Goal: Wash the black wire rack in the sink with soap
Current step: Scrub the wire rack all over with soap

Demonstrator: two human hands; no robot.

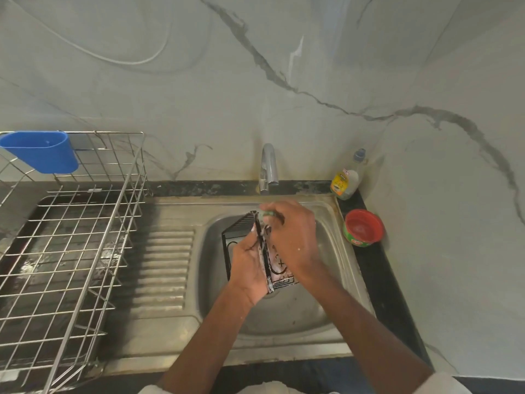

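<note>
Head camera, looking down. A dark stone worktop (pixel 377 268) runs along a pale grey marble-veined wall (pixel 199 81). Set into it, centre frame, is one stainless steel sink (pixel 284 314) with a ribbed draining board on its left, and one chrome tap (pixel 268 166) above it. Over the basin, one black wire rack (pixel 241 237), streaked with soap foam, is held upright. Two hands: the left hand (pixel 250 265) grips the rack's near edge with curled fingers; the right hand (pixel 292 234) is curled round a green scouring pad (pixel 268 214) at the rack's top. Left of frame stands one silver wire dish drainer (pixel 71 251) with one blue plastic cup (pixel 42 150) hooked on. Right of the sink: one clear soap bottle (pixel 346 180) and one round red and green soap tub (pixel 363 227).
</note>
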